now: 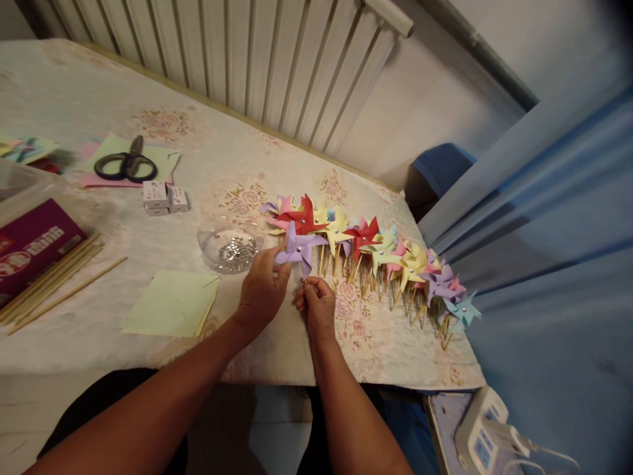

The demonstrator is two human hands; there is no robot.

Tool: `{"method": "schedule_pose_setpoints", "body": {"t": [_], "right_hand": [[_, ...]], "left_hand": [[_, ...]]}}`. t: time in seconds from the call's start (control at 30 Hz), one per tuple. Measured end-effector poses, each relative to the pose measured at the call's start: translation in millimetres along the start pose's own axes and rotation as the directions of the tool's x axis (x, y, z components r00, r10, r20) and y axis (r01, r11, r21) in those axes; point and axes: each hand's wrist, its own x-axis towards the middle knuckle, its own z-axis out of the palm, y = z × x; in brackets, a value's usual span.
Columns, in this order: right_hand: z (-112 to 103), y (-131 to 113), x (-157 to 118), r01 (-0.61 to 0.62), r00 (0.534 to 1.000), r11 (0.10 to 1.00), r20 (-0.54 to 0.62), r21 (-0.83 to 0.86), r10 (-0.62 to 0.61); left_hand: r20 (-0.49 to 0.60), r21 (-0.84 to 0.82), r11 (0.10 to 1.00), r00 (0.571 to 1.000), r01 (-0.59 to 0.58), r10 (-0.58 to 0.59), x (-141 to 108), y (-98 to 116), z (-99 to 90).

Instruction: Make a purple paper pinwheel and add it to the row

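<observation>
A purple paper pinwheel (299,249) with a silver pin at its centre is held up over the table. The fingers of my left hand (264,284) are closed on its left blade. Just below the pinwheel, my right hand (319,307) is in a pinch, with the thumb and fingertips together. What those fingertips hold is mostly hidden. Behind and to the right lies a long row of finished pinwheels, among them a red pinwheel (363,235) and a blue pinwheel (463,310), on wooden sticks. Close to my left hand stands a clear round bowl (205,247) of small silver pins.
Green paper squares (171,303) lie left of my left hand. Further left are wooden sticks (64,277), a purple package (37,247), small white boxes (165,198) and scissors (127,165) on coloured paper. A radiator (237,59) borders the back; a blue curtain (554,218) hangs at right.
</observation>
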Motion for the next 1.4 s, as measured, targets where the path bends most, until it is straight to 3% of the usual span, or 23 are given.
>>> {"method": "schedule_pose_setpoints", "body": {"t": [0.53,1.4], "right_hand": [[0,0,-1,-0.012,1.000,1.000,0.007,-0.014,0.012],[-1,0,-1,0.018,0.998,0.999,0.053,-0.034,-0.016]], "left_hand": [[-0.043,0.023,1.000,0.999,-0.021,0.022,9,-6,-0.4],[0.210,0.096,0.995,0.977,0.027,-0.047,-19,7,13.0]]}}
